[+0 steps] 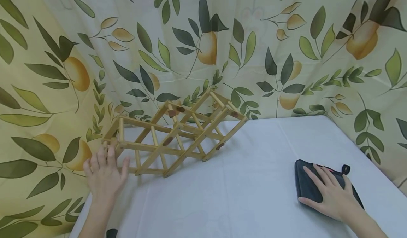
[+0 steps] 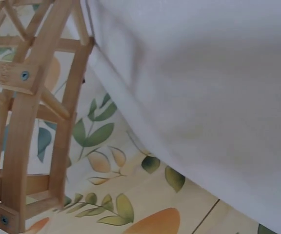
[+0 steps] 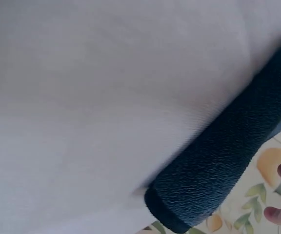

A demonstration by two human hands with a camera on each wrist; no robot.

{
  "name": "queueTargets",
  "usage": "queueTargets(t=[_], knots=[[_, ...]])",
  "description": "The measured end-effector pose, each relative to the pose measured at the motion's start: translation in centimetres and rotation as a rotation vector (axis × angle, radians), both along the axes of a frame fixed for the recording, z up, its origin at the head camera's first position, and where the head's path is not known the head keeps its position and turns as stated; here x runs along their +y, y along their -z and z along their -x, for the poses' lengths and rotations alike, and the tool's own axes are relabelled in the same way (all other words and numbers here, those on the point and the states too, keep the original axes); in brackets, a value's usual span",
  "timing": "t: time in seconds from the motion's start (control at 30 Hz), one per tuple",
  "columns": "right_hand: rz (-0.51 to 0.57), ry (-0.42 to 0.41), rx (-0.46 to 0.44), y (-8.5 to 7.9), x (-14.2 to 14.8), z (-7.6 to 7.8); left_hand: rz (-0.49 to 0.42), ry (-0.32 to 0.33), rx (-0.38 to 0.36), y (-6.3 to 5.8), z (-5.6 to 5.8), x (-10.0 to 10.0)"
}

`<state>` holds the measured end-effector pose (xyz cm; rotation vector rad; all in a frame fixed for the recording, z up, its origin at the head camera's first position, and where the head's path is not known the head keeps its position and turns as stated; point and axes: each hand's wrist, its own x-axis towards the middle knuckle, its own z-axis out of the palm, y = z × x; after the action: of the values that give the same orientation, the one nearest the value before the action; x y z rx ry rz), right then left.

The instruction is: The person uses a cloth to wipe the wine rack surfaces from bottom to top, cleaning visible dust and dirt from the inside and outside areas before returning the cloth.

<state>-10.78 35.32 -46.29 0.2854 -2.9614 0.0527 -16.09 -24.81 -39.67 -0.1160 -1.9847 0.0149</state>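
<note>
A wooden folding lattice rack (image 1: 186, 153) stands stretched out on the white table, tilted up towards its right end. At its left end is my left hand (image 1: 106, 172), with the fingertips right at the end bars and the thumb held apart. The rack's slats (image 2: 21, 141) and screw heads fill the left of the left wrist view. Over on the right lies a folded dark blue cloth (image 1: 308, 188) with a small loop at one corner. My right hand (image 1: 334, 195) is spread over it, fingers fairly straight. Close up, the cloth (image 3: 218, 161) looks fuzzy, like terry.
A white cover (image 1: 241, 195) lies over the table. Curtains (image 1: 248, 71) printed with leaves and fruit hang close behind the back edge and along both sides. A small black object (image 1: 112, 233) shows at the bottom edge, beside my left forearm.
</note>
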Motion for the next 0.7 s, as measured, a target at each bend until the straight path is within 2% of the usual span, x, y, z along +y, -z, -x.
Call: queueTargets(t=[0.17,0.27,0.43,0.7], knots=[[0.003,0.039,-0.092,0.5,0.3,-0.6,-0.029,-0.021,-0.018,0.5,-0.1,-0.2],[0.006,0.070,-0.118,0.8,0.6,-0.6,-0.034,-0.034,-0.019,0.7,0.0,-0.4],[-0.004,0.105,-0.174,1.3,0.9,-0.3,-0.032,-0.055,0.020,0.9,0.4,-0.4],[-0.050,0.076,-0.162,1.8,1.1,0.6,-0.041,-0.056,0.041,1.4,0.6,-0.3]])
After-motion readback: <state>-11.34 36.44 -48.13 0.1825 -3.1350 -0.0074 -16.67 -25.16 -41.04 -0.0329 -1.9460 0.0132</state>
